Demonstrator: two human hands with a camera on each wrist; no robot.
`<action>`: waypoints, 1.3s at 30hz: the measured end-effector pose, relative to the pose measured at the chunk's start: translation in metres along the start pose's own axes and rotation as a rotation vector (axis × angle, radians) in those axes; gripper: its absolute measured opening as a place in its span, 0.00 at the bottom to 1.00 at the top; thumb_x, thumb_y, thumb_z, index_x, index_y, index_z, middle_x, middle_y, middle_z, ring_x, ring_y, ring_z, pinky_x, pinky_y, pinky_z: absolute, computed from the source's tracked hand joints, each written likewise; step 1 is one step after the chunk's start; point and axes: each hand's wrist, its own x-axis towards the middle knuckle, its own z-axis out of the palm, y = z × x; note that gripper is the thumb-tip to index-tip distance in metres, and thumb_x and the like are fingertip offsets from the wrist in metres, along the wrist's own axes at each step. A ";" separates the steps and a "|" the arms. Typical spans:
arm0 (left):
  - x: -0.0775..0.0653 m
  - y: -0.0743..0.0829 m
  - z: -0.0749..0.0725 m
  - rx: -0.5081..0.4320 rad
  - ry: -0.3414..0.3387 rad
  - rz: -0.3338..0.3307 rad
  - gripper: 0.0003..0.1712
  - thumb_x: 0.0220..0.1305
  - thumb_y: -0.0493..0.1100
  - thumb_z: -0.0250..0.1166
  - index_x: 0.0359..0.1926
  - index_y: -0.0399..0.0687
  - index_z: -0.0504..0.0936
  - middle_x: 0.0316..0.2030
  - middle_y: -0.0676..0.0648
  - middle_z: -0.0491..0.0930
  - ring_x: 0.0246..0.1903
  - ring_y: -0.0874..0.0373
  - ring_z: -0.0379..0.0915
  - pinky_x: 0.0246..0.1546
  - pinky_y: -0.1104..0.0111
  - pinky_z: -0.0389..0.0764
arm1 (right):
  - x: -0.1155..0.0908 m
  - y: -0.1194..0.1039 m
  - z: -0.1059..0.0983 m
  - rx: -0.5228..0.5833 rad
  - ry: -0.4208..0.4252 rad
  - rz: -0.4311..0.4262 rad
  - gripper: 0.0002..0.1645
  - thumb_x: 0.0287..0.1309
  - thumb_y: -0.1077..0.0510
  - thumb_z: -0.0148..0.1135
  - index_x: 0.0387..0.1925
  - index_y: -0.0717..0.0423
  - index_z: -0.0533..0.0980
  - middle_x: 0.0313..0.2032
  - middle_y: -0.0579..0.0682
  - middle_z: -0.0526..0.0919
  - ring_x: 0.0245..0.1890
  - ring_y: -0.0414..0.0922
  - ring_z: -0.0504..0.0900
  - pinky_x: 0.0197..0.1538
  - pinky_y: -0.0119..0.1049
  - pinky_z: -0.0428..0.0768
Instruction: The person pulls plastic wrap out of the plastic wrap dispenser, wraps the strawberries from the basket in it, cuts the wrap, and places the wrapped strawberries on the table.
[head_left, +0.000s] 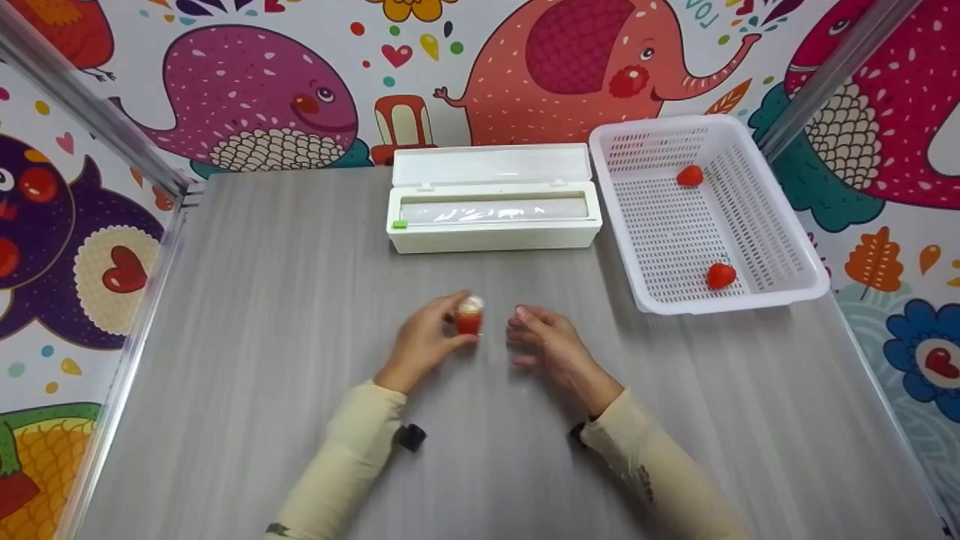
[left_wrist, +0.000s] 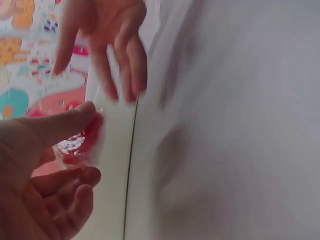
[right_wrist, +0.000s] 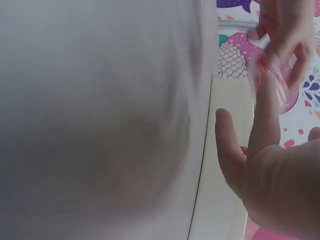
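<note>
Between the thumb and fingers of my left hand (head_left: 427, 337) is a strawberry (head_left: 469, 321) wrapped in clear film. The left wrist view shows the shiny film around the red strawberry (left_wrist: 85, 142), with its edge standing out past the fingers. My right hand (head_left: 559, 349) hovers a short way to the right, its fingers spread and loosely bent, holding nothing. Beyond both hands stands a white cling film box (head_left: 495, 238) with its lid raised, a roll of clear film (head_left: 491, 211) inside and a green slider (head_left: 400, 224) at its left front.
A white perforated basket (head_left: 637, 289) stands at the right beside the film box. Inside lie two strawberries, one at the back (head_left: 690, 175) and one at the front (head_left: 721, 276). Printed panels and metal posts (head_left: 832, 82) border the grey table (head_left: 277, 300).
</note>
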 end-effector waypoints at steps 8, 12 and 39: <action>-0.018 -0.076 -0.064 -0.008 0.025 -0.231 0.38 0.49 0.35 0.72 0.63 0.41 0.70 0.54 0.34 0.77 0.51 0.42 0.74 0.57 0.51 0.71 | -0.003 0.002 -0.033 -0.011 0.053 0.049 0.30 0.67 0.48 0.53 0.63 0.62 0.64 0.62 0.63 0.71 0.63 0.55 0.71 0.41 0.42 0.83; -0.029 -0.107 -0.096 0.024 0.030 -0.331 0.38 0.53 0.34 0.69 0.65 0.37 0.66 0.59 0.28 0.70 0.59 0.37 0.67 0.62 0.48 0.65 | -0.003 0.003 -0.042 -0.013 0.052 0.074 0.31 0.67 0.48 0.53 0.64 0.61 0.63 0.62 0.62 0.71 0.63 0.55 0.71 0.43 0.43 0.83; -0.029 -0.120 -0.119 0.022 -0.178 -0.485 0.48 0.55 0.36 0.68 0.72 0.38 0.51 0.67 0.27 0.58 0.67 0.34 0.56 0.67 0.46 0.58 | -0.004 0.012 -0.043 -0.038 0.070 0.073 0.29 0.67 0.49 0.52 0.62 0.61 0.66 0.60 0.62 0.74 0.55 0.50 0.78 0.39 0.42 0.84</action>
